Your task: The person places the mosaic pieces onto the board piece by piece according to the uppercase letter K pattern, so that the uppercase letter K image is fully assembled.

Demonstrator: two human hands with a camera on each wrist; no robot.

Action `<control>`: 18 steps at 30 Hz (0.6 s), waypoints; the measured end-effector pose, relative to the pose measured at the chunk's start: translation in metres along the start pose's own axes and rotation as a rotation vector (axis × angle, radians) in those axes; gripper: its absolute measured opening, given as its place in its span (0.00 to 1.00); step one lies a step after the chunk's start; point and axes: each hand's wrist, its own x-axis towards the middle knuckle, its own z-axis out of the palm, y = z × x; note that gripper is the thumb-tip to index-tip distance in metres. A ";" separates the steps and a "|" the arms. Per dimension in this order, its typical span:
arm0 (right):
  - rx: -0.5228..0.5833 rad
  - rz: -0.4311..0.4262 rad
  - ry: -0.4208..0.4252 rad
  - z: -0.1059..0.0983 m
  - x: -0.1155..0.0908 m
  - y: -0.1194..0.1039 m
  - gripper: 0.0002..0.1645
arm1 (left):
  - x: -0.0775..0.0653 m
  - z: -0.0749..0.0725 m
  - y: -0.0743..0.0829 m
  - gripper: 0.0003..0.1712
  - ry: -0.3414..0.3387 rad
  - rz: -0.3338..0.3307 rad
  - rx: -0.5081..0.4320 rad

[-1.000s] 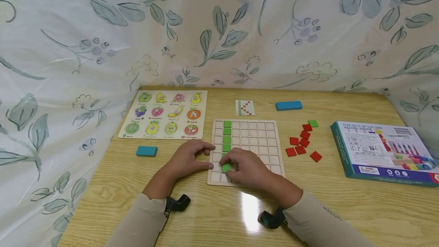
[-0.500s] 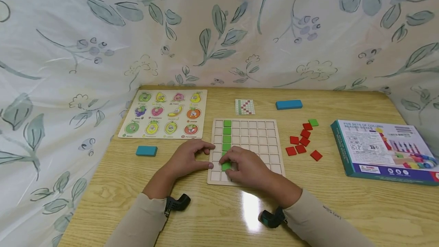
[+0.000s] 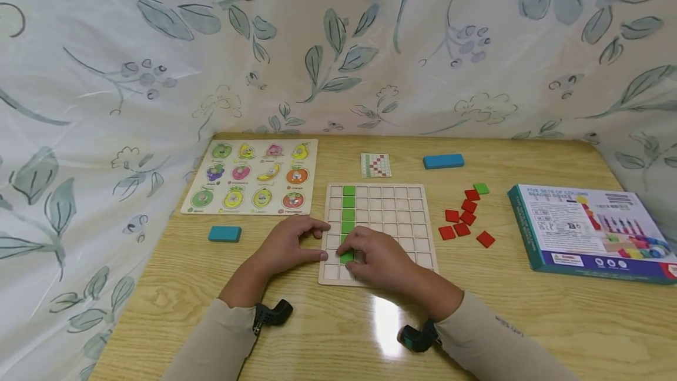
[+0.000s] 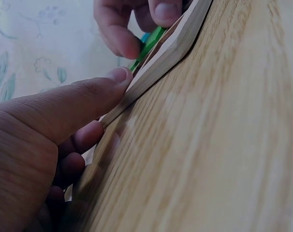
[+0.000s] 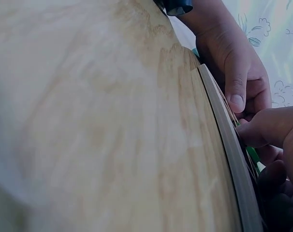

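Note:
A wooden grid board [image 3: 391, 216] lies on the table with a column of green tiles [image 3: 347, 214] in its second column from the left. My right hand [image 3: 383, 257] is over the lower part of that column, its thumb and fingertips pinching a green square tile [image 3: 347, 257]. That tile appears slightly tilted in the left wrist view, where its green edge [image 4: 153, 39] shows between the fingers. My left hand [image 3: 285, 244] rests against the board's left edge, thumb and index finger touching it apart from each other. My right fingers partly cover the tiles beneath.
Several red tiles [image 3: 468, 217] and one loose green tile [image 3: 480, 189] lie right of the board. A small pattern card [image 3: 376, 165] and a blue block [image 3: 443, 161] sit behind. Leftward are a fruit puzzle board [image 3: 251, 176] and another blue block [image 3: 224, 234]. A boxed toy [image 3: 592, 231] stands far right.
Both hands keep nearly the same position, the right one still at the same green tile. Only a slight shift of the head view shows.

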 end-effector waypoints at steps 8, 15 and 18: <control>-0.004 -0.045 -0.004 0.000 -0.002 0.000 0.13 | 0.000 0.000 0.001 0.29 0.000 0.000 -0.009; 0.020 -0.070 0.027 0.002 -0.003 0.001 0.12 | 0.000 0.000 0.000 0.30 -0.002 -0.002 -0.004; 0.024 -0.065 0.031 0.001 -0.003 0.001 0.12 | 0.000 0.000 0.000 0.30 -0.001 -0.005 0.001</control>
